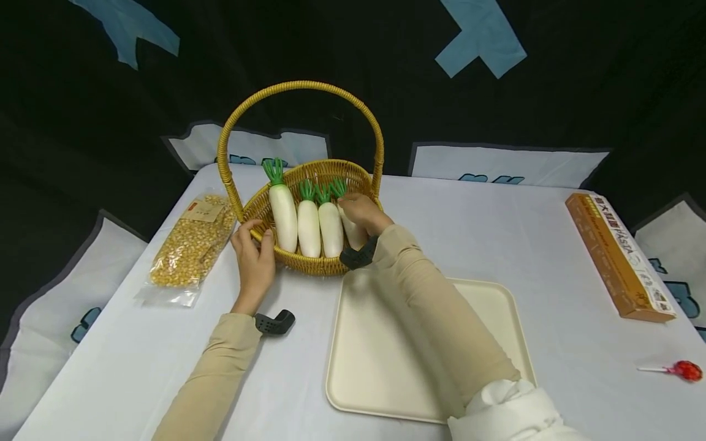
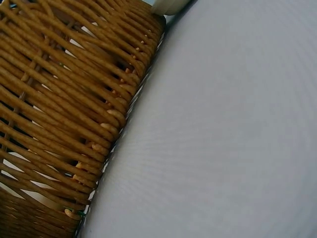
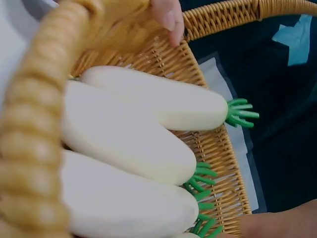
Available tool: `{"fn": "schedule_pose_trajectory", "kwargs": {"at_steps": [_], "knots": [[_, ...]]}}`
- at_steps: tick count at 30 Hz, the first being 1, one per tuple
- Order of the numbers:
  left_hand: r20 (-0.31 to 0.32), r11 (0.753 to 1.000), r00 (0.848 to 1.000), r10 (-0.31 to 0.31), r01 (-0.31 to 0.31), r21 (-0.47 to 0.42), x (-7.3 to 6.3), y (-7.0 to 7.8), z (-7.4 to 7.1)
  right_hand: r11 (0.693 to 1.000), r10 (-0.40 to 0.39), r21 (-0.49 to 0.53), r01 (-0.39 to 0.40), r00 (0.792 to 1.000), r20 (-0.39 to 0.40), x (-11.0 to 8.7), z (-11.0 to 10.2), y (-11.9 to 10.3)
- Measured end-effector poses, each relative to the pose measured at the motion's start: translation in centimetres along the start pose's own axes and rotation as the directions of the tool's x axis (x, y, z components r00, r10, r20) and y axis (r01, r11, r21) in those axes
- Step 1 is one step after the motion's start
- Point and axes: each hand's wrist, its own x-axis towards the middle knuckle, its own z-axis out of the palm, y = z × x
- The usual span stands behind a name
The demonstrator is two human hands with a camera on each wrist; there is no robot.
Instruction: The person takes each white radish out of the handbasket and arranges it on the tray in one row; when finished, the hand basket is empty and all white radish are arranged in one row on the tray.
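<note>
A yellow-brown wicker basket (image 1: 309, 265) with a tall arched handle stands at the back of the table. Several white radishes (image 1: 284, 217) with green tops lie side by side in it. My left hand (image 1: 255, 260) grips the basket's left rim, and its fingertips (image 3: 171, 20) come over the edge in the right wrist view. At the basket's right side, my right hand (image 1: 365, 213) holds the rightmost white radish (image 1: 353, 231) just below its green top; its fingertips are partly hidden. The left wrist view shows the woven wall (image 2: 64, 99) close up.
A cream tray (image 1: 380, 367) lies in front of the basket, under my right forearm. To the left is a bag of corn kernels (image 1: 193, 245). A pasta box (image 1: 620, 257) and a red lollipop (image 1: 686, 370) lie at the right. Dark cloth (image 1: 397, 73) hangs behind.
</note>
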Motion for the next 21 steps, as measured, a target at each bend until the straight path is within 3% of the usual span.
{"fn": "schedule_pose_trajectory", "kwargs": {"at_steps": [2,5,9,12,15,17,21], "knots": [[0.003,1.0,1.0,-0.002,0.002,-0.001,-0.1,0.0,0.0,1.0,-0.008,-0.011,0.008,0.999,0.036,-0.1,-0.1,0.3],[0.011,1.0,1.0,-0.002,0.002,-0.001,-0.1,-0.1,0.0,0.997,-0.07,-0.013,0.07,0.996,0.06,4.5,0.2,3.2],[0.016,1.0,1.0,0.0,0.0,-0.006,0.0,-0.1,0.0,0.996,-0.081,-0.039,0.085,0.993,0.089,6.6,0.1,4.1],[0.019,1.0,1.0,-0.002,0.002,-0.005,0.0,-0.1,-0.1,0.998,-0.013,-0.061,0.02,0.994,0.109,1.9,-0.4,1.1],[0.017,1.0,1.0,-0.001,0.001,-0.008,0.1,-0.2,-0.1,1.0,-0.001,-0.03,0.004,0.993,0.114,-1.9,-0.9,-1.1],[0.015,1.0,1.0,0.0,0.0,-0.007,0.1,-0.2,-0.1,1.0,-0.007,-0.005,0.007,0.993,0.118,-3.5,-1.1,-1.8],[0.013,1.0,1.0,-0.001,0.001,-0.001,0.1,-0.3,-0.1,0.994,-0.053,0.1,0.039,0.988,0.143,-3.2,-1.2,-1.2]]}}
